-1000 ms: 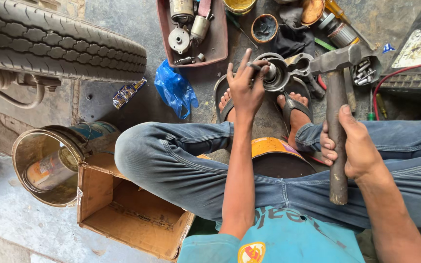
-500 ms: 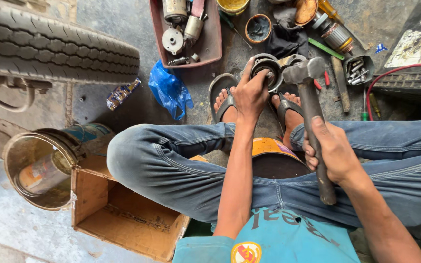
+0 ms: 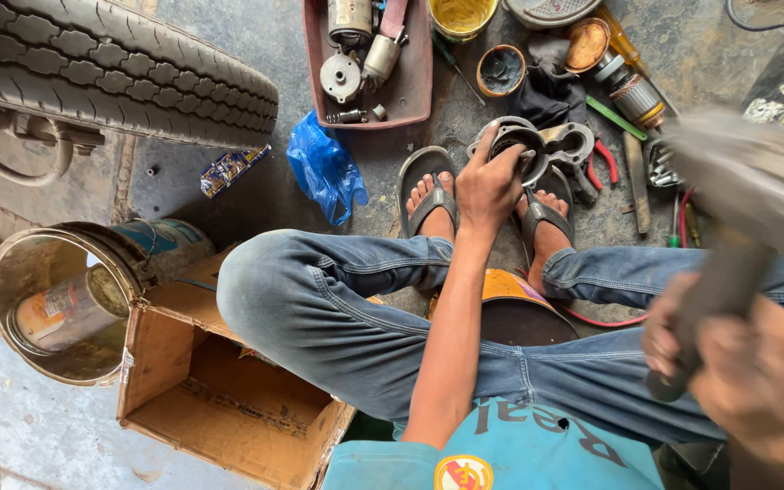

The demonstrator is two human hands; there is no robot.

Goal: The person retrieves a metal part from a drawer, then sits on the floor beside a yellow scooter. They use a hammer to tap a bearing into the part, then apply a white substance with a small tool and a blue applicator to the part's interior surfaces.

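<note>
Your left hand [image 3: 492,186] rests on the round grey metal housing [image 3: 537,150] that lies on the floor between your sandalled feet, fingers curled over its rim and pinning it down. Your right hand [image 3: 728,358] is raised near the camera, fingers wrapped tight around the handle of a hammer [image 3: 737,209], whose head is blurred above the tools at the right. Behind the housing, a dark red tray [image 3: 410,82] holds a cylindrical motor body, a round metal end plate and a few small bolts and parts. Beside the tray stands a small pot [image 3: 460,16] with yellow grease inside, and next to that a shallow round tin [image 3: 501,71] with dark residue in it. A crumpled blue plastic bag [image 3: 324,168] lies on the floor left of your left foot; you cannot tell what it holds. At the left, a large rusty metal bucket [image 3: 20,272] lies tipped toward you with a smaller labelled can [image 3: 70,308] inside. Touching it is an open cardboard box [image 3: 210,399], just beside your left knee. A tyre [image 3: 111,68] lies across the upper left, well apart from your hands.
</note>
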